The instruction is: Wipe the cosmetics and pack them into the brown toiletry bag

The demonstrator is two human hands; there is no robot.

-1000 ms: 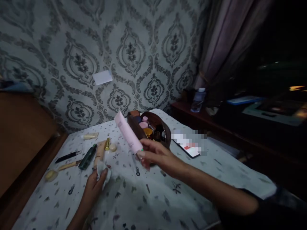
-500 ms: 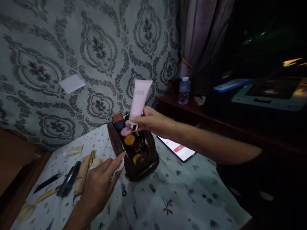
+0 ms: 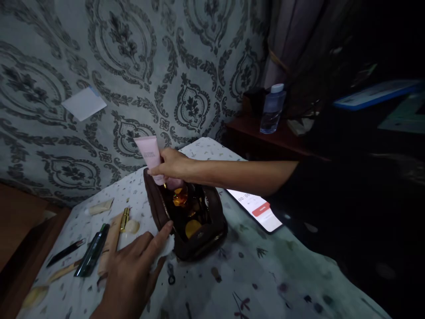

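In my right hand (image 3: 175, 165) is a pink squeeze tube (image 3: 149, 153), gripped near its cap end. The tube leans left with its cap low over the far end of a brown zippered toiletry bag (image 3: 155, 201), whose top gapes wide. Inside the bag are an amber item (image 3: 179, 197), a yellow round item (image 3: 192, 228) and darker things I cannot make out. My left hand (image 3: 137, 261) lies at the bag's near left side, index fingertip against its rim. A white tissue-like piece (image 3: 166, 249) is tucked between its thumb and fingers.
Left on the patterned cloth lie a beige tube (image 3: 111, 241), a dark green bottle (image 3: 93, 252), a gold tube (image 3: 125, 218), a small cream tube (image 3: 100, 207), a black pen-like item (image 3: 66, 252) and a brush (image 3: 36, 294). A phone (image 3: 255, 210) lies right; a water bottle (image 3: 272, 108) stands behind.
My right hand has lowered the pink tube and carried it left, to the bag's far end. The left hand stays by the rim with the white piece. The view has shifted slightly.
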